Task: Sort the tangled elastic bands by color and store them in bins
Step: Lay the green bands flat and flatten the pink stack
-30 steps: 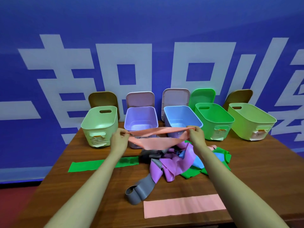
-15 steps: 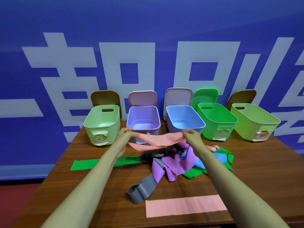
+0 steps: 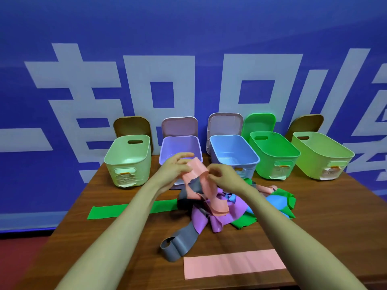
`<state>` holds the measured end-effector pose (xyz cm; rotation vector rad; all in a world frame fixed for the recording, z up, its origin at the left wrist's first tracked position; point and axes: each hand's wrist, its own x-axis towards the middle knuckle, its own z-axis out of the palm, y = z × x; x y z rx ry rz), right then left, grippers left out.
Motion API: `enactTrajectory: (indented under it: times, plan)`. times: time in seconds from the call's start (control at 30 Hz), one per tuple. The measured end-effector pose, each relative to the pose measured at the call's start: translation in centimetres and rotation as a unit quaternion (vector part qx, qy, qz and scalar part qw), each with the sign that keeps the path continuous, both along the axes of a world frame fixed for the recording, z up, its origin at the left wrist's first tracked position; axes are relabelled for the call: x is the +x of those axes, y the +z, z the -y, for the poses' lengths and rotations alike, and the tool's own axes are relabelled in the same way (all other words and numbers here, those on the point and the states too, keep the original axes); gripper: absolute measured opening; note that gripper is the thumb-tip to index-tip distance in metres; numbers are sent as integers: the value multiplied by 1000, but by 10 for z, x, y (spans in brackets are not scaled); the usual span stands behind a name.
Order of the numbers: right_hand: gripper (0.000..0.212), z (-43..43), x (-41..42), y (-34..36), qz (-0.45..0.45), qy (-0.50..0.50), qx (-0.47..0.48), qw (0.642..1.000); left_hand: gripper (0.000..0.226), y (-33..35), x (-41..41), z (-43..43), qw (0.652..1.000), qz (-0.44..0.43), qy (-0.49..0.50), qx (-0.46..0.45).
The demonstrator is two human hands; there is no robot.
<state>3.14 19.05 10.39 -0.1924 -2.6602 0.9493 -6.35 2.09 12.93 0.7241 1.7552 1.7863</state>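
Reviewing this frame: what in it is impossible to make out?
Head view, print on the paper labels on the bin fronts: too small, blurred.
Head view, front of the lilac plastic bin: behind the left hand and the salmon-pink elastic band.
Head view, number of bands in the tangled pile: they overlap, and the right forearm covers part.

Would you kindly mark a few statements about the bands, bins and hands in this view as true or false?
1. Both the left hand and right hand hold a salmon-pink elastic band. True.
2. The flat green elastic strip lies inside the bright green plastic bin. False: it lies on the wooden table.
3. A second flat pink band lies near the table's front edge. True.
4. The looped grey band sits in the blue plastic bin. False: it lies on the table.
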Motion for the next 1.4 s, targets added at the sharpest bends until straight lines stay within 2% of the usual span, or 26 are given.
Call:
enactTrajectory:
  times: [0.1,0.17,0.2,0.27,0.33,0.4,0.5,0.6,0.67,0.77,0.83,0.9,0.93,0.97,1.03,1.1,1.17,1.3,1.4]
  plan:
    - [8,-5,3,2,-136,-122,28,983,27,0,-7,8,993,-55,5,-104]
    - [9,-6,4,2,-175,-134,79,972,10,-2,-11,10,971,-140,3,-195]
    - [8,-5,5,3,-181,-118,93,972,13,-4,-13,8,961,-183,12,-208]
    - [8,-4,8,3,-158,-47,103,981,15,-4,-12,5,965,-201,49,-163]
    - [12,-4,11,2,-87,47,93,991,14,1,-8,1,979,-168,70,-94]
    - [16,-2,10,1,-64,90,22,994,18,5,-5,-3,979,-180,59,-69]
    - [24,1,6,1,-111,41,-117,986,19,15,4,-6,979,-196,-4,-50]
    - [54,4,8,8,-15,136,-262,955,18,23,8,-6,982,-179,-57,-31]
    - [43,5,11,11,38,190,-275,942,19,25,7,-6,984,-162,-70,-10]
    - [14,10,15,15,54,161,-227,959,21,26,1,0,990,-128,-53,18]
    - [8,6,11,14,-18,38,-70,997,18,23,-6,6,990,-135,-28,-10]
    - [8,-2,7,13,-81,-78,87,990,13,17,-12,11,983,-156,-7,-91]
    - [11,-4,7,13,-85,-92,118,985,10,14,-14,13,977,-162,-2,-135]
    - [12,-6,7,14,-77,-74,120,987,7,11,-15,16,971,-167,3,-170]
    - [19,-6,9,16,-30,-4,52,998,3,7,-18,19,967,-172,20,-188]
    - [27,-6,15,15,18,26,-33,999,4,7,-18,23,983,-137,41,-116]
    - [29,-7,19,13,57,45,-77,994,9,9,-17,24,993,-87,68,-39]
    - [32,-9,17,7,79,37,6,996,13,7,-17,21,984,-130,120,-27]
    - [39,-14,16,8,65,-9,51,997,5,2,-23,23,964,-215,141,-70]
